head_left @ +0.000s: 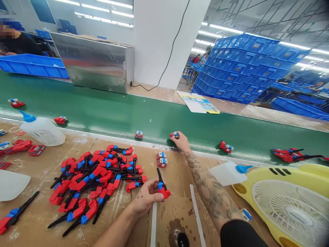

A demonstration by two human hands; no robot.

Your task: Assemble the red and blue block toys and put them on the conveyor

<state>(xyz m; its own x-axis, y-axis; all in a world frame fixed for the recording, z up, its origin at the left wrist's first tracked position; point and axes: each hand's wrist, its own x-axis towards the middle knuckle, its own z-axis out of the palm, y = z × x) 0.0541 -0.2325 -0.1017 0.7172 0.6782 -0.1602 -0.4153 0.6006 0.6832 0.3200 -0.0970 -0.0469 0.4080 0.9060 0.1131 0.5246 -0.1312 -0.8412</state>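
Note:
My left hand (147, 197) is closed on a red toy arm piece (163, 192) with a blue fist and a black rod pointing up, above the cardboard-covered table. Reaching out to the green belt (154, 118), my right hand (182, 141) has its fingers closed around a small red, white and blue toy block (174, 135) at the belt's near edge. Two similar blocks (161, 160) stand on the cardboard between my hands. A large pile of red arm pieces (102, 171) with black rods lies left of my left hand.
A bottle with a blue nozzle (226, 173) lies beside my right forearm, near a yellow fan (288, 206). Another bottle (45, 131) is at the left. More toy parts (226, 146) rest on the belt. Blue crates (239, 68) are stacked behind; a person sits at far left.

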